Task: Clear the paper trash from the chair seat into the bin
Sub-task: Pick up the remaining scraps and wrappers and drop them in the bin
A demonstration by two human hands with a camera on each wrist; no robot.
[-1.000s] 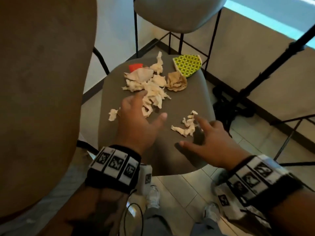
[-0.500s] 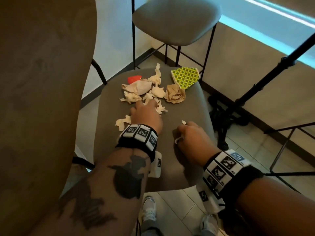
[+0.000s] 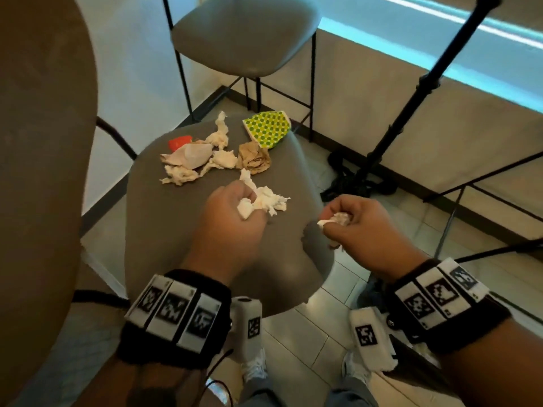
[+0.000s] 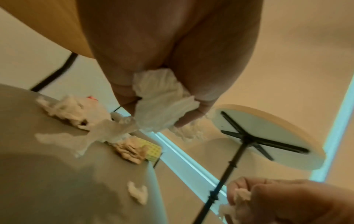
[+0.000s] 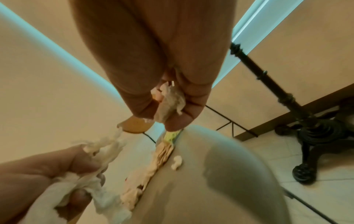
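Note:
My left hand (image 3: 235, 212) hovers over the grey chair seat (image 3: 176, 245) and grips a white tissue wad (image 3: 266, 201); the left wrist view shows the wad (image 4: 162, 106) bunched between the curled fingers. To its right, my right hand (image 3: 343, 220) pinches a small tissue scrap (image 3: 335, 221), also seen in the right wrist view (image 5: 169, 103). On the far part of the seat lie crumpled white papers (image 3: 188, 163), a brown paper ball (image 3: 254, 158), a green dotted paper (image 3: 267, 129) and a red piece (image 3: 179, 142). One small scrap (image 4: 138, 192) lies between the hands. No bin is in view.
A second grey chair (image 3: 244, 39) stands behind the seat. A black stand (image 3: 411, 113) rises at the right, with its base (image 3: 352, 177) on the tiled floor. A brown round tabletop (image 3: 44, 142) fills the left side. My shoes (image 3: 255, 368) are below the seat's near edge.
Both hands closed on tissue lying on the seat and lifted off it, drawing back toward me. The loose scrap at the seat's left side is gone from there.

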